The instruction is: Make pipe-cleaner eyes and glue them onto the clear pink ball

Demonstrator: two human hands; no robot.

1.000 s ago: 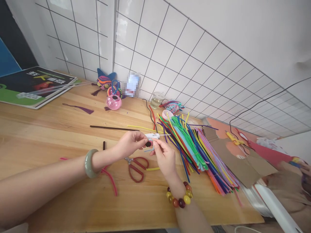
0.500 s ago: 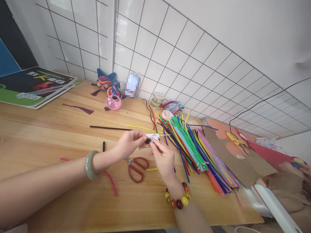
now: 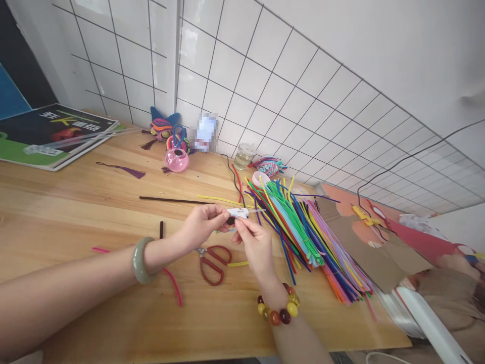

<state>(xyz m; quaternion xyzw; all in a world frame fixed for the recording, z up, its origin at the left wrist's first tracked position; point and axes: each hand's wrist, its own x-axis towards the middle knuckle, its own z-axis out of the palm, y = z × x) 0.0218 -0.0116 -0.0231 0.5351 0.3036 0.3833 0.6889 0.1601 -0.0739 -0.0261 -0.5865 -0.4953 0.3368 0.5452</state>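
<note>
My left hand (image 3: 206,222) is closed in a pinch on a small black piece (image 3: 230,220), too small for me to tell its kind. At the same piece, the thumb and fingers of my right hand (image 3: 255,242) are pressed together, their tips almost meeting the left ones. Right behind the fingertips lies a white glue gun (image 3: 239,213) with a dark cord, partly covered by the hands. Below the hands, red-handled scissors (image 3: 212,264) rest on the wooden table (image 3: 125,313). A black pipe cleaner (image 3: 170,200) stretches out to the left behind my left hand.
Bundles of coloured pipe cleaners (image 3: 303,232) lie to the right. Towards the wall stand a pink bowl (image 3: 176,160), a glass jar (image 3: 244,157) and a phone (image 3: 205,132). A yellow glue gun (image 3: 364,216) lies on cardboard (image 3: 341,235). Another person's arm (image 3: 439,283) shows at far right.
My right hand has shifted very slightly, its fingertips turning a little at the black piece. My left hand keeps its pinch. At the far right, the other person's hand has moved.
</note>
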